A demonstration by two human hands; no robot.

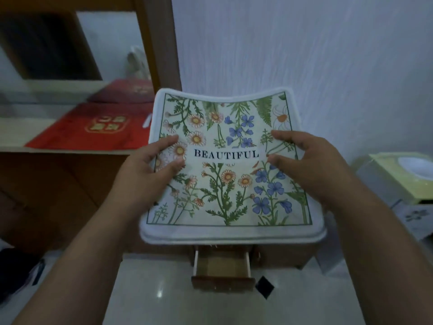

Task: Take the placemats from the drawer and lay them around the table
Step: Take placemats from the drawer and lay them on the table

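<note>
Both hands hold the floral placemats [230, 165] up above the open drawer [222, 268]; the left hand [150, 170] grips one side edge, fingers curled on top. The right hand [311, 165] grips the opposite edge likewise; a red bag [93, 127] lies well left of the stack.

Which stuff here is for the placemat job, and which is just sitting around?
For the job:
placemats, held by left hand and right hand
open drawer

Just lying about:
red bag
red pouch
yellow-green box
</note>
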